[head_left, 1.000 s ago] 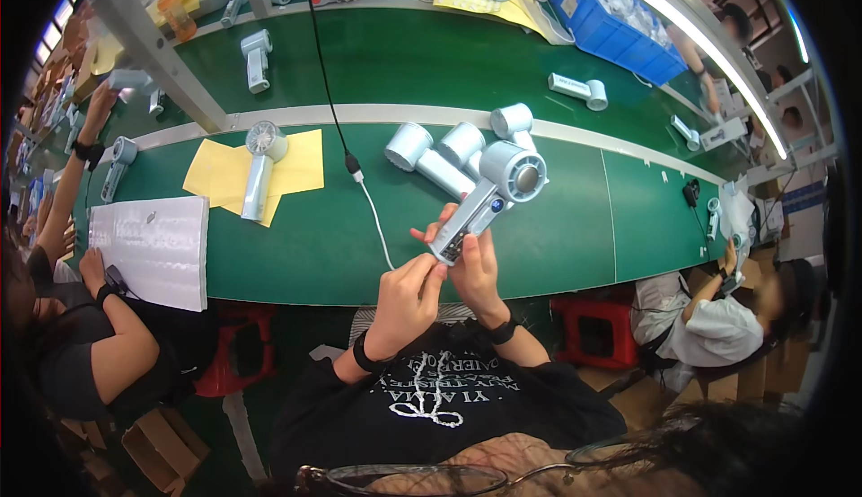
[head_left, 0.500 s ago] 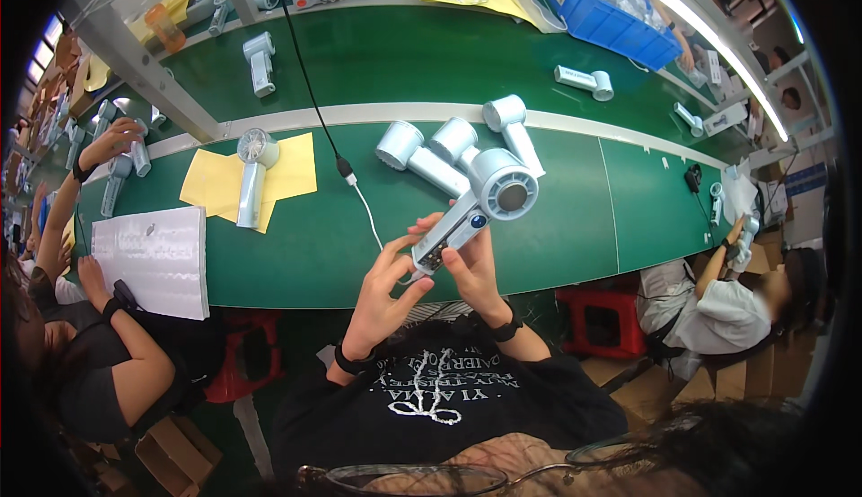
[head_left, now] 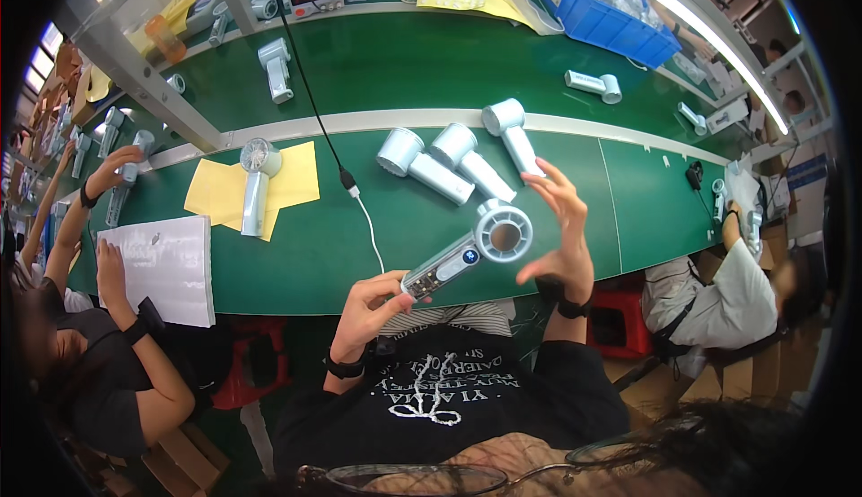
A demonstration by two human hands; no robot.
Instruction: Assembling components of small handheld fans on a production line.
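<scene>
My left hand (head_left: 366, 316) is closed round the lower end of a pale blue handheld fan (head_left: 440, 270), whose round head points up and right. The handle has a clear panel with parts behind it and a small lit display. A white charging cable (head_left: 370, 228) runs down behind my left fingers; its end is hidden. My right hand (head_left: 567, 232) is raised off the fan, open with fingers spread, its fingertips close to the handle of another fan (head_left: 516, 138). Two more fans, one left (head_left: 422, 167) and one in the middle (head_left: 471, 160), lie just beyond.
A fan (head_left: 256, 192) rests on yellow paper (head_left: 301, 174) at left, near a white padded stack (head_left: 171, 268). A black cord (head_left: 325, 129) hangs over the green bench (head_left: 557, 201). Beyond the white rail, more fans and a blue bin (head_left: 620, 26) stand. Co-workers sit on both sides.
My right hand has let go of the fan and moved right and up, opening. My left hand keeps hold of it, slightly lower, and the display is now lit with a sign.
</scene>
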